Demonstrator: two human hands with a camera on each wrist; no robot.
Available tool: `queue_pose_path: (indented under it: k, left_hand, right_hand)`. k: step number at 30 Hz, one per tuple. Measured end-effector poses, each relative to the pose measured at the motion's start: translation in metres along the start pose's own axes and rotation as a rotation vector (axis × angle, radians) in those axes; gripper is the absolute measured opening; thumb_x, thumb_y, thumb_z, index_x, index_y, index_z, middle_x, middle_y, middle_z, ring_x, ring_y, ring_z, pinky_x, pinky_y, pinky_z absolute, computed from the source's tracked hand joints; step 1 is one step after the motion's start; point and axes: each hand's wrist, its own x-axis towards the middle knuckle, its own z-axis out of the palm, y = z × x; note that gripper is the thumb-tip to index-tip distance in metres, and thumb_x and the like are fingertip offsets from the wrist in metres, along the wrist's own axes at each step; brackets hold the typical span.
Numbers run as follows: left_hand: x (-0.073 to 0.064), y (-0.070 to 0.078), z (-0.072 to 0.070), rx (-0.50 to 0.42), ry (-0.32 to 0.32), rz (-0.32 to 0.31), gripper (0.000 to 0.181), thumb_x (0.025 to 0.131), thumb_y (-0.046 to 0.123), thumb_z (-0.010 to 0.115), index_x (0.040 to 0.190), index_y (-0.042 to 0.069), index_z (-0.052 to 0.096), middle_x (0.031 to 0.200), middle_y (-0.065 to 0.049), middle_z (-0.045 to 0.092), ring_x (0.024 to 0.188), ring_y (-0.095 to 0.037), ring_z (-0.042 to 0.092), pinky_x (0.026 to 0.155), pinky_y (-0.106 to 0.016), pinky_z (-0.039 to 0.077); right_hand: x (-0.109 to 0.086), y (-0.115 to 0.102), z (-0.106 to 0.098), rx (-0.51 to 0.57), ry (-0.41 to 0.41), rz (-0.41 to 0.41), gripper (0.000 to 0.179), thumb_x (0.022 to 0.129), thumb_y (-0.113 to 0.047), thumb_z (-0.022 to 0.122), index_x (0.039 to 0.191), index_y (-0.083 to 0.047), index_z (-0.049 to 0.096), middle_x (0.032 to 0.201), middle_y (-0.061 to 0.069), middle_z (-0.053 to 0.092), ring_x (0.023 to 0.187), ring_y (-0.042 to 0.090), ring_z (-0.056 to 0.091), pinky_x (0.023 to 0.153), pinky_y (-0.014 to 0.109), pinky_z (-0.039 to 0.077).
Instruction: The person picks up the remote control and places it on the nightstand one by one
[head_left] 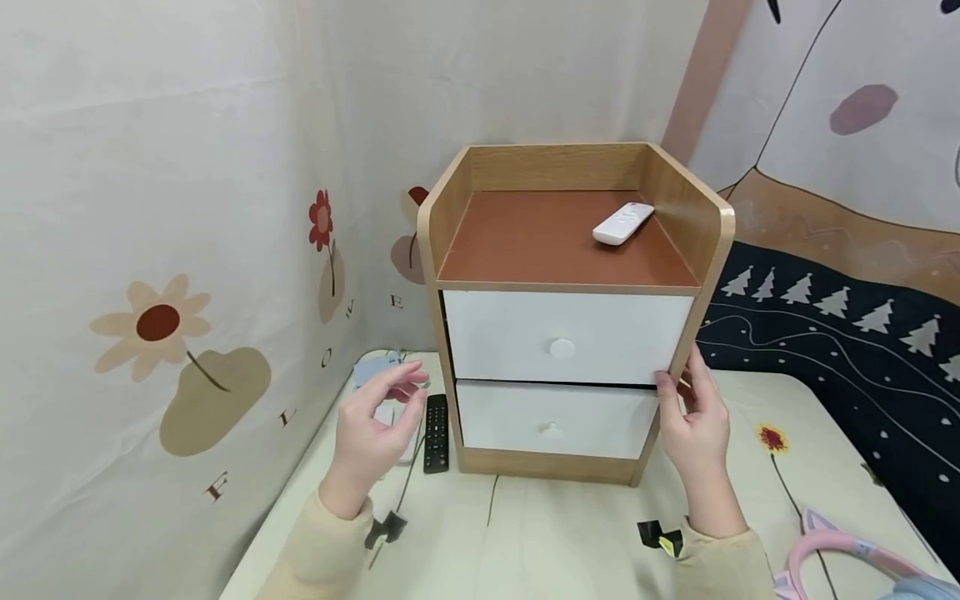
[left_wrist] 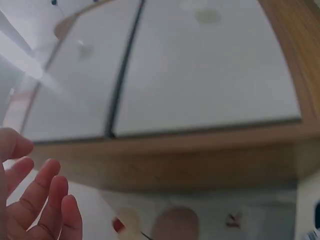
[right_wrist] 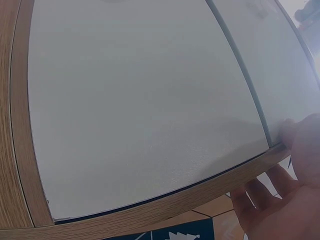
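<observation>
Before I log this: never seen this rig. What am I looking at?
No robot here: just a person's two bare hands. The widest picture comes from a camera worn on the head, looking forward and down. The other two come from cameras on the wrists, one for each hand's work.

A small cabinet with two white drawers stands on a pale surface. A white remote lies on its top. Left of it lies a black remote; at the lower right is a pink headband, partly cut off.

The right hand grips the cabinet's right edge, thumb in front. The left hand is beside the cabinet, holding nothing.
</observation>
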Motion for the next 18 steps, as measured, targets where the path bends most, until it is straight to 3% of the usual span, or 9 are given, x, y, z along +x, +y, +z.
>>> queue_pose_path:
  k: [3,5,9,13,15,18]
  left_hand:
    - [-0.011,-0.020,-0.008,0.064,-0.017,-0.039,0.047,0.085,-0.014,0.076,0.131,-0.002,0.075,0.104,-0.020,0.083,0.084,-0.016,0.076,0.078,-0.018,0.062]
    - [-0.019,-0.035,-0.012,0.124,-0.034,-0.096,0.048,0.087,-0.011,0.079,0.134,-0.001,0.074,0.106,-0.018,0.083,0.084,-0.019,0.077,0.075,-0.022,0.063]
    - [-0.043,-0.064,-0.017,0.249,-0.095,-0.314,0.050,0.094,0.000,0.080,0.142,0.006,0.070,0.114,-0.011,0.084,0.088,-0.022,0.078,0.076,-0.031,0.066]
    - [-0.068,-0.088,-0.019,0.343,-0.168,-0.526,0.052,0.098,0.011,0.080,0.148,0.011,0.067,0.123,-0.013,0.081,0.097,-0.028,0.077,0.085,-0.042,0.066]
    - [-0.079,-0.097,-0.021,0.384,-0.179,-0.578,0.053,0.097,0.014,0.081,0.148,0.011,0.067,0.128,-0.016,0.078,0.103,-0.033,0.076,0.088,-0.047,0.064]
    - [-0.094,-0.107,-0.024,0.444,-0.169,-0.605,0.053,0.095,0.015,0.082,0.146,0.009,0.069,0.134,-0.019,0.074,0.111,-0.040,0.071,0.092,-0.052,0.059]
  right_hand:
    - [0.000,-0.001,0.001,-0.003,0.000,0.001,0.070,0.107,0.001,0.066,0.170,-0.023,0.045,0.161,0.020,0.058,0.127,-0.021,0.054,0.105,-0.001,0.042]
    - [0.001,-0.001,0.000,-0.003,-0.001,0.002,0.070,0.107,0.000,0.066,0.170,-0.023,0.045,0.161,0.020,0.058,0.127,-0.021,0.053,0.106,-0.001,0.042]
    - [0.000,-0.001,-0.001,-0.010,-0.001,0.011,0.069,0.107,-0.001,0.066,0.169,-0.022,0.045,0.161,0.021,0.058,0.127,-0.022,0.052,0.105,-0.001,0.042]
    - [-0.002,-0.001,-0.002,-0.014,0.008,0.020,0.068,0.107,0.001,0.067,0.169,-0.019,0.046,0.159,0.022,0.059,0.125,-0.023,0.052,0.105,-0.001,0.042]
    - [-0.002,-0.001,-0.002,-0.007,0.005,0.021,0.068,0.107,0.000,0.066,0.169,-0.019,0.046,0.160,0.022,0.059,0.126,-0.022,0.053,0.106,0.000,0.042]
    - [-0.001,0.000,-0.001,0.001,-0.002,0.017,0.069,0.107,0.000,0.066,0.169,-0.021,0.045,0.160,0.021,0.058,0.127,-0.022,0.053,0.106,0.000,0.043]
